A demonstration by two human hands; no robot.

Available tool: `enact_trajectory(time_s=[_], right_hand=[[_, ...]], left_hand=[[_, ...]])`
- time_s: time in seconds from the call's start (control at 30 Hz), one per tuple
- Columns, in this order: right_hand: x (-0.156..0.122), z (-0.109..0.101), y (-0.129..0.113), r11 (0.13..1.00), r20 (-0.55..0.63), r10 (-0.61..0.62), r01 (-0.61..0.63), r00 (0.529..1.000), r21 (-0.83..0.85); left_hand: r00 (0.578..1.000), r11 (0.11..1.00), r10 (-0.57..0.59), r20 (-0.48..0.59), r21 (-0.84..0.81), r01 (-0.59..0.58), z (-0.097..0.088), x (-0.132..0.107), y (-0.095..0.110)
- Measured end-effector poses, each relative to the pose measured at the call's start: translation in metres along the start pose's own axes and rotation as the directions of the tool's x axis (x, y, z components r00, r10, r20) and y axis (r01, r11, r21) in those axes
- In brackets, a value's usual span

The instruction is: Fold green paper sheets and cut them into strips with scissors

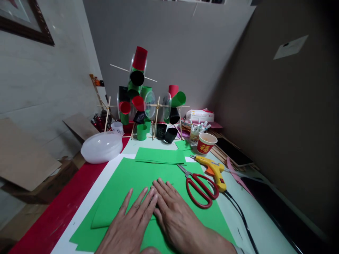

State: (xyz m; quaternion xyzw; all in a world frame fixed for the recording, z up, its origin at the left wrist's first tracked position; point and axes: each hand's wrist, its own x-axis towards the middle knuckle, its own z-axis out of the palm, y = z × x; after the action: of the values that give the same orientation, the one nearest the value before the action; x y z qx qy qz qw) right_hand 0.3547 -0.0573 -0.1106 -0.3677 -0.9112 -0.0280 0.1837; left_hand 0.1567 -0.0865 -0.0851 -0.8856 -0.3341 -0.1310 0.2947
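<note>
Head view: the upper green sheet [116, 190], seemingly folded, lies directly under the left hand [129, 222] and the right hand [180, 218], and most of what shows of it stretches ahead and leftward of the fingers [139, 201]. Its near edge runs crosswise beneath the left hand. The right hand slants in from the near right, and the two hands meet at their tips. Left fingers are fanned, right ones closer together, all flat and gripping nothing. Red-handled scissors [192, 176] rest just beside the right hand, blades pointing away and left
</note>
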Motion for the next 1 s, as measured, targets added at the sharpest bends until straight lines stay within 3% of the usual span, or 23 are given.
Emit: enact_trajectory(time_s=[0.2,0.37,0.5,0.67,0.77,0.87,1.0], right_hand=[[0.000,-0.002,-0.001,0.996,0.009,0.047,-0.048,0.999,0.079],[0.002,-0.009,-0.003,0.994,0.056,0.067,-0.072,0.996,0.087],[0.000,-0.009,-0.004,0.991,0.066,0.091,-0.097,0.994,0.096],[0.005,-0.014,-0.002,0.994,0.164,0.075,-0.087,0.984,0.071],[0.016,-0.031,0.000,0.995,0.240,0.053,-0.071,0.969,0.065],[0.029,-0.057,0.004,0.997,0.290,0.034,-0.053,0.956,0.057],[0.047,-0.080,0.013,0.999,0.322,0.050,-0.047,0.946,-0.019]], left_hand=[[0.999,0.999,0.048,-0.006,0.018,-0.048,-0.004,-0.002,-0.012],[0.999,0.998,0.025,0.032,0.063,-0.027,-0.007,-0.030,-0.033],[0.989,0.995,-0.100,0.113,-0.008,0.102,0.004,-0.076,-0.040],[0.907,0.914,-0.307,0.289,-0.176,0.366,0.019,-0.123,-0.046],[0.840,0.832,-0.363,0.403,-0.266,0.487,0.017,-0.115,-0.065],[0.772,0.719,-0.356,0.526,-0.373,0.586,0.009,-0.084,-0.092],[0.740,0.677,-0.331,0.586,-0.399,0.619,0.008,-0.040,-0.115]])
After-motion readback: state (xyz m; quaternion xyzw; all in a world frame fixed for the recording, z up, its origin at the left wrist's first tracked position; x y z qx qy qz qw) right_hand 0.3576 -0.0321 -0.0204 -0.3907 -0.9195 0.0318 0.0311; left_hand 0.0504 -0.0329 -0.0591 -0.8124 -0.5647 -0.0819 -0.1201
